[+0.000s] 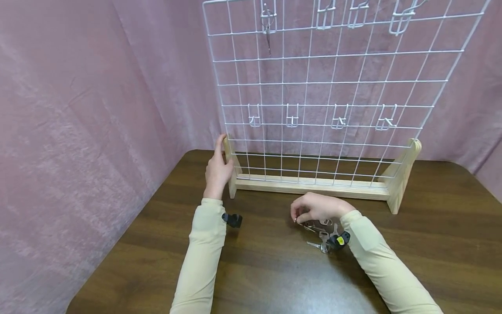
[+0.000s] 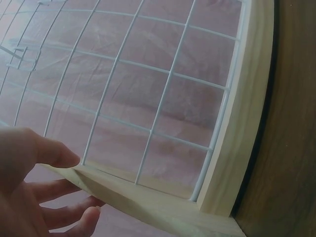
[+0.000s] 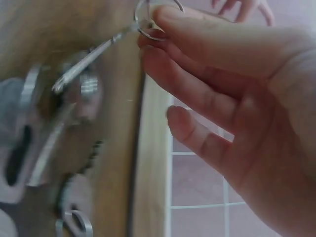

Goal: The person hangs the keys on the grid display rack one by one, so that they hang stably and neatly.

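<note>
A white wire grid point(image 1: 282, 83) stands upright in a wooden base point(image 1: 313, 189). My left hand point(image 1: 217, 171) holds the stand's left wooden end piece point(image 2: 118, 202), thumb on one face and fingers on the other. Low over the table, in front of the base, my right hand point(image 1: 319, 206) pinches a thin metal key ring point(image 3: 137, 18) between thumb and fingertips. A key point(image 3: 89, 64) hangs from that ring. Several loose keys point(image 1: 324, 245) lie on the table under the right wrist, partly hidden by it and its camera.
Small white hooks point(image 1: 292, 121) line the grid's lower part, and larger ones point(image 1: 325, 17) its top. From the top left hook hangs a ring with a key point(image 1: 268, 37). A pink curtain point(image 1: 98, 109) surrounds the brown wooden table point(image 1: 266, 270).
</note>
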`<state>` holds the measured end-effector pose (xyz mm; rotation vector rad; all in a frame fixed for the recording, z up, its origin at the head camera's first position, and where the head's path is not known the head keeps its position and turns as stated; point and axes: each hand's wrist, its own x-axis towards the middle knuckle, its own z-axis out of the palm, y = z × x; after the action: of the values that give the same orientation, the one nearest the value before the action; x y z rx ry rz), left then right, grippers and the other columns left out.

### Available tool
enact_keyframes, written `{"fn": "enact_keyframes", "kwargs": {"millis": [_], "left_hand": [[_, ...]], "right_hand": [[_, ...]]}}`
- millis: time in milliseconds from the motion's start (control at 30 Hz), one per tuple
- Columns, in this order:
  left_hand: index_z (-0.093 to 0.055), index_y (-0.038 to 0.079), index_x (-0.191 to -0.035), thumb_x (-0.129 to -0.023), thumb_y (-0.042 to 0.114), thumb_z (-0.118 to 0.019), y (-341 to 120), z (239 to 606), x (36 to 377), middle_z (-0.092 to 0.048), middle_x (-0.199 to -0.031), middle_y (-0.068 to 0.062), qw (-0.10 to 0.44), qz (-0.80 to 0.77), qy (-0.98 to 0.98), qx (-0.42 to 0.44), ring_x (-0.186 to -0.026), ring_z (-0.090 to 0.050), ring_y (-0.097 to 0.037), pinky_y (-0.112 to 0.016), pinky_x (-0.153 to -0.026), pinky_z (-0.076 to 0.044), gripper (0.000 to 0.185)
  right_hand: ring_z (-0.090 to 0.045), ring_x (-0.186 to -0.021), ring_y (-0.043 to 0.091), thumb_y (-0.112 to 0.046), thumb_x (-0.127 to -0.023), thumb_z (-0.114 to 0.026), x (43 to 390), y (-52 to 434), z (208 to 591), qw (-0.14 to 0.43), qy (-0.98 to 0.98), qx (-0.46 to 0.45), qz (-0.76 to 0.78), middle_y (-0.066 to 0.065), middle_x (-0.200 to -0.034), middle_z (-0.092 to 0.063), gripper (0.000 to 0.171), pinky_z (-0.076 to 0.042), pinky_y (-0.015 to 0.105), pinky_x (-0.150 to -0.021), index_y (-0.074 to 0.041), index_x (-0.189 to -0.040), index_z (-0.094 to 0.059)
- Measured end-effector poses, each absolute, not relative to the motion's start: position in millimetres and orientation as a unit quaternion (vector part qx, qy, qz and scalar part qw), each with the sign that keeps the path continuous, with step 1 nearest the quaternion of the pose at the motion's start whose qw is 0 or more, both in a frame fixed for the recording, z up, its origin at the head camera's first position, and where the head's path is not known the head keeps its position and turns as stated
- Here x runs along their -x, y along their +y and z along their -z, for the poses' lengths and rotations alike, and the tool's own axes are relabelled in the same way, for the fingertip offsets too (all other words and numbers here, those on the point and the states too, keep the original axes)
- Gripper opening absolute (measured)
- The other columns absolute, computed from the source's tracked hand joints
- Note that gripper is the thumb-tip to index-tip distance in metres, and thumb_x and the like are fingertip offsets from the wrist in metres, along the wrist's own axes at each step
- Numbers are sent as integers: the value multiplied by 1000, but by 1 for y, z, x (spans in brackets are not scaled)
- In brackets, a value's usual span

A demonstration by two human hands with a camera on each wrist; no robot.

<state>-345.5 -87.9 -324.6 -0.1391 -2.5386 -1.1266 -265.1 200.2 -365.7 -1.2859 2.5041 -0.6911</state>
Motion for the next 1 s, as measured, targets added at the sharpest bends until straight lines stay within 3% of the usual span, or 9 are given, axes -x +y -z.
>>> {"fn": "enact_keyframes", "kwargs": {"millis": [200,533,1000], "left_hand": [[-21,47,-147,-93,15,-54,-89,323,346,-64,-127,-13,181,395,-899,52,-79,-66,-33,-41,-59,-48,71],[-22,45,-147,-93,15,-53,-89,323,347,-65,-124,-14,190,392,-898,55,-75,-62,-31,-39,-57,-46,70],[-21,46,-147,-93,16,-52,-88,326,347,-65,-124,-12,184,391,-900,51,-80,-64,-33,-42,-59,-48,69]], "right_hand": [[-60,-73,0,-11,-91,-64,259,203,345,48,872,418,248,-2,-81,-70,5,-50,20,-67,-9,-91,-69],[-55,-64,-1,-12,-91,-65,243,202,312,-96,898,350,248,-5,-76,-70,6,-46,22,-62,-16,-92,-69],[-47,-58,0,-5,-88,-68,226,202,290,-279,866,314,272,-4,-71,-66,8,-40,20,-54,-11,-91,-70]]}}
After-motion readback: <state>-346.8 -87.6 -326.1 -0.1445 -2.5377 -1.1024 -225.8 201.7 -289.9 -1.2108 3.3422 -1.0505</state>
